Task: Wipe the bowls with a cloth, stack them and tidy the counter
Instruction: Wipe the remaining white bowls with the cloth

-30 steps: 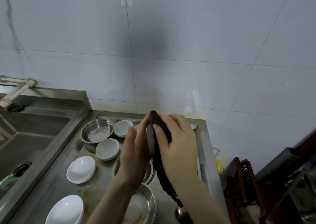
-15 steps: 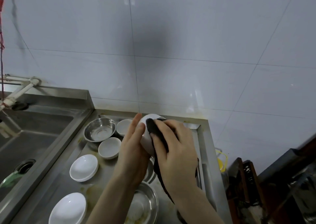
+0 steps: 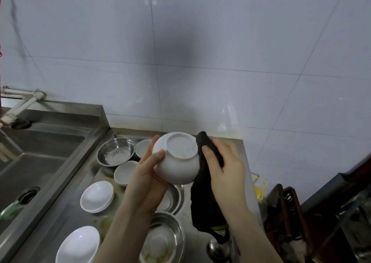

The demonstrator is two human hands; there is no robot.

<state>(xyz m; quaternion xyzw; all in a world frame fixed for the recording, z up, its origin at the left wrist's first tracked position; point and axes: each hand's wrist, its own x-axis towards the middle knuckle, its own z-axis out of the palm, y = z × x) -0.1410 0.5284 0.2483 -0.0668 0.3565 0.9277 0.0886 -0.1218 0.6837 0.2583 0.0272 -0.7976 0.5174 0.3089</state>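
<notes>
Mid-wipe above a steel counter (image 3: 244,162): my left hand (image 3: 147,174) grips a white ceramic bowl (image 3: 177,159) turned bottom-up and tilted toward me, thumb curled over its outer wall and fingers round the far side. My right hand (image 3: 226,168) presses a dark cloth (image 3: 206,184) against the bowl's right flank, fingers bent over the fabric, the loose end hanging below my palm.

I judge the step to be cleaning the outside and foot of this bowl. The next move calls for sweeping the cloth across the base ring while my left hand turns the bowl, holding firmly since the glaze looks slick.

The bowl is glossy and round-sided; faint yellowish smears mark the recessed base inside its foot ring.

Below my left hand, several small white bowls (image 3: 97,196) and steel bowls (image 3: 116,151) sit unstacked on the counter, one steel bowl (image 3: 163,240) beneath my wrists holding food residue. The sink (image 3: 40,152) lies well off to the left of my grip.
</notes>
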